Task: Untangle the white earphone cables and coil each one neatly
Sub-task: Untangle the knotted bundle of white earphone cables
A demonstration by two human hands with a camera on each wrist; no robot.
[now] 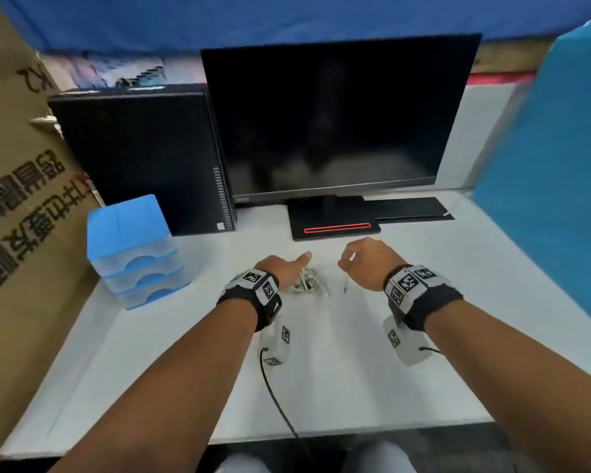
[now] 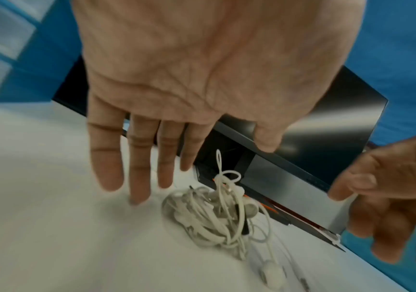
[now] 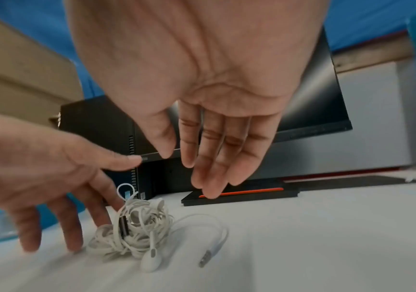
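Tangled earphone cables [image 3: 136,231] lie between 2 hands — left hand [image 2: 196,79], right hand [image 3: 201,79] — fingers loosely straight, holding nothing.

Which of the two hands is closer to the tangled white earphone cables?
The left hand: its fingers reach the tangled white earphone cables; the right hand hovers above.

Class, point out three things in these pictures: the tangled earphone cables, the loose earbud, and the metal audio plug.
tangled earphone cables [image 3: 132,231]: right wrist view, middle of the bundle.
loose earbud [image 3: 150,260]: right wrist view, its rounded head.
metal audio plug [image 3: 205,260]: right wrist view, the metal tip.
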